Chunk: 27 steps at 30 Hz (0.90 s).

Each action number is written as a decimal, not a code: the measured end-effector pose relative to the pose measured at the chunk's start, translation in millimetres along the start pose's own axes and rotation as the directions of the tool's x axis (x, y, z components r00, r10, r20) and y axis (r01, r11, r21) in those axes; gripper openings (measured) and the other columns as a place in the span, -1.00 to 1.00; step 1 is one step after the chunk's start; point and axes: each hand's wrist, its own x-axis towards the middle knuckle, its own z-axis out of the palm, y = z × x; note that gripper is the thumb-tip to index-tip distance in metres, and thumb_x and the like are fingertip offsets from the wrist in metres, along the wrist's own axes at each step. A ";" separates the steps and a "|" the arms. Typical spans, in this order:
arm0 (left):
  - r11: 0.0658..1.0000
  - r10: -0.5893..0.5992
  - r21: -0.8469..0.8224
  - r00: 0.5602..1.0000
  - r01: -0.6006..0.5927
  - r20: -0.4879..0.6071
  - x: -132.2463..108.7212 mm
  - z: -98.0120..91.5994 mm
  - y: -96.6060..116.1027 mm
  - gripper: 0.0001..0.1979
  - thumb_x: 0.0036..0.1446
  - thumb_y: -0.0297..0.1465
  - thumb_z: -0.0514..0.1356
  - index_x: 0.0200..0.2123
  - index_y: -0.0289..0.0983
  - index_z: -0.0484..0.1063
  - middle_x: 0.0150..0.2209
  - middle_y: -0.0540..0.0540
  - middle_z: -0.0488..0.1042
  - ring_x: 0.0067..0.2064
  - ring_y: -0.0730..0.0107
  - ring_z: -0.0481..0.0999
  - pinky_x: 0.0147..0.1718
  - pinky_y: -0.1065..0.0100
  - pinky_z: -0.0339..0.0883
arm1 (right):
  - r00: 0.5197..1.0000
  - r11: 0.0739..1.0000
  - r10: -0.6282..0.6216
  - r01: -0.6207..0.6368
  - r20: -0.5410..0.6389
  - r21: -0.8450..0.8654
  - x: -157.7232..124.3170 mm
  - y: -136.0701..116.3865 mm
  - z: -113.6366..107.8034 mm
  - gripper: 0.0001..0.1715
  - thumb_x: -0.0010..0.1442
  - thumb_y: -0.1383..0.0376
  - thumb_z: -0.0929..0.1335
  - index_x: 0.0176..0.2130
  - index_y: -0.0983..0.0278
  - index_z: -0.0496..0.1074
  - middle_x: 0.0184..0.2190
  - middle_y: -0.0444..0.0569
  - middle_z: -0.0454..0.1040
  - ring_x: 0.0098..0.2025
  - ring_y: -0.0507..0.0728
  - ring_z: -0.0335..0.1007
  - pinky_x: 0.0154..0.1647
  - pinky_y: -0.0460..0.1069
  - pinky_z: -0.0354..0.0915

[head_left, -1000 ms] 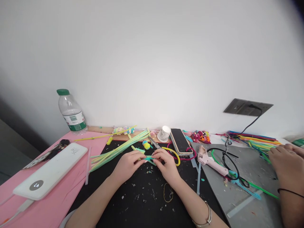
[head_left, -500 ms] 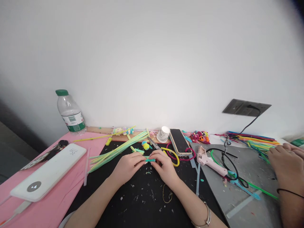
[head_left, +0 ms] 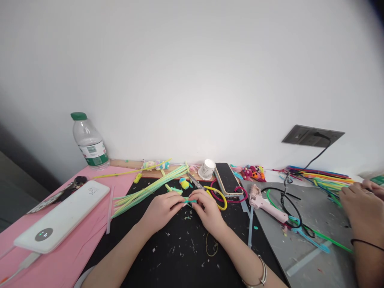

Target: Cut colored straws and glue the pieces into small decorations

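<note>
The black mat point(head_left: 168, 260) lay under the work, perhaps in order to protect the surface below. Over it both forearms point(head_left: 126, 252) slanted inward from its near side, so that the hands could meet above its far half. The bundle of pale stems point(head_left: 150, 190) was at its far-left part, probably to be within reach without filling the middle. Just beyond its right edge lay the pink glue gun point(head_left: 268, 208). The left hand point(head_left: 162, 209) and the right hand point(head_left: 208, 211) had their backs upward, close but apart — each one pinched thumb against finger on the teal piece point(head_left: 189, 201). This piece was above the mat, held from both sides, I think for steadiness. Scraps point(head_left: 188, 218) lay on the mat nearby.
</note>
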 end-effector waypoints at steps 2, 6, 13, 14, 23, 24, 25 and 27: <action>1.000 0.007 0.002 1.000 -0.007 -0.009 0.2 0.0 0.0 -0.82 0.23 -0.39 0.08 -0.25 -0.22 0.50 -0.27 -0.06 0.53 -0.25 0.38 0.51 -0.25 0.39 0.37 | 1.000 1.000 -0.001 0.001 -0.001 -0.002 0.0 0.0 -0.2 -0.82 0.15 0.45 0.28 -0.30 0.22 0.43 -0.23 -0.02 0.43 -0.23 0.10 0.34 -0.20 0.00 0.29; 1.000 0.021 0.000 1.000 -0.021 -0.021 0.5 -0.6 -0.2 -0.80 0.23 -0.37 0.08 -0.26 -0.23 0.51 -0.29 -0.07 0.54 -0.26 0.38 0.51 -0.28 0.41 0.37 | 1.000 1.000 -0.003 0.003 -0.005 0.003 -0.8 1.3 0.3 -0.83 0.16 0.44 0.28 -0.30 0.23 0.43 -0.23 -0.02 0.43 -0.23 0.10 0.34 -0.20 -0.01 0.28; 0.999 -0.025 -0.036 1.000 0.026 0.008 0.7 -2.3 -1.8 -0.81 0.23 -0.39 0.08 -0.28 -0.23 0.51 -0.31 -0.06 0.53 -0.27 0.39 0.50 -0.27 0.40 0.34 | 1.000 1.000 0.005 -0.004 -0.018 0.011 -1.0 5.0 0.1 -0.84 0.16 0.43 0.27 -0.31 0.23 0.42 -0.23 -0.02 0.42 -0.22 0.11 0.34 -0.22 0.00 0.28; 0.998 -0.034 -0.045 0.999 0.034 0.009 0.7 -2.5 -1.8 -0.81 0.23 -0.39 0.08 -0.29 -0.23 0.51 -0.31 -0.06 0.53 -0.28 0.39 0.49 -0.28 0.41 0.34 | 1.000 1.000 0.006 -0.006 -0.018 0.010 -0.8 5.1 -0.1 -0.84 0.16 0.43 0.27 -0.31 0.23 0.42 -0.23 -0.01 0.42 -0.23 0.11 0.34 -0.23 0.00 0.28; 0.997 -0.046 -0.061 0.999 0.045 0.000 0.4 -3.5 -1.9 -0.81 0.22 -0.38 0.08 -0.31 -0.24 0.50 -0.34 -0.06 0.52 -0.31 0.39 0.48 -0.33 0.42 0.34 | 0.999 0.998 0.051 -0.051 0.004 0.032 0.5 2.9 -2.3 -0.80 0.10 0.43 0.30 -0.24 0.23 0.43 -0.20 -0.01 0.40 -0.36 0.06 0.29 -0.38 -0.04 0.27; 0.998 -0.043 -0.053 0.999 0.043 -0.002 0.3 -3.3 -2.5 -0.81 0.22 -0.38 0.08 -0.31 -0.24 0.49 -0.33 -0.06 0.52 -0.31 0.39 0.48 -0.32 0.42 0.34 | 0.998 0.998 0.058 -0.058 0.006 0.031 0.6 2.9 -2.4 -0.80 0.10 0.43 0.30 -0.24 0.23 0.43 -0.19 -0.01 0.40 -0.36 0.06 0.29 -0.37 -0.04 0.27; 0.998 -0.040 -0.045 0.999 0.040 -0.005 0.2 -3.0 -3.2 -0.82 0.22 -0.38 0.08 -0.31 -0.24 0.49 -0.33 -0.06 0.52 -0.31 0.39 0.48 -0.31 0.42 0.33 | 0.998 0.998 0.064 -0.064 0.007 0.029 0.8 3.0 -2.5 -0.79 0.11 0.43 0.30 -0.24 0.23 0.43 -0.19 -0.01 0.40 -0.36 0.06 0.30 -0.36 -0.04 0.27; 0.999 -0.034 -0.033 0.999 0.034 -0.008 0.0 -2.5 -4.5 -0.83 0.22 -0.39 0.08 -0.31 -0.24 0.48 -0.32 -0.06 0.52 -0.29 0.39 0.48 -0.29 0.41 0.33 | 0.997 0.997 0.074 -0.074 0.008 0.025 1.1 3.7 -2.5 -0.81 0.12 0.44 0.28 -0.26 0.23 0.44 -0.19 -0.01 0.40 -0.34 0.06 0.31 -0.34 -0.04 0.27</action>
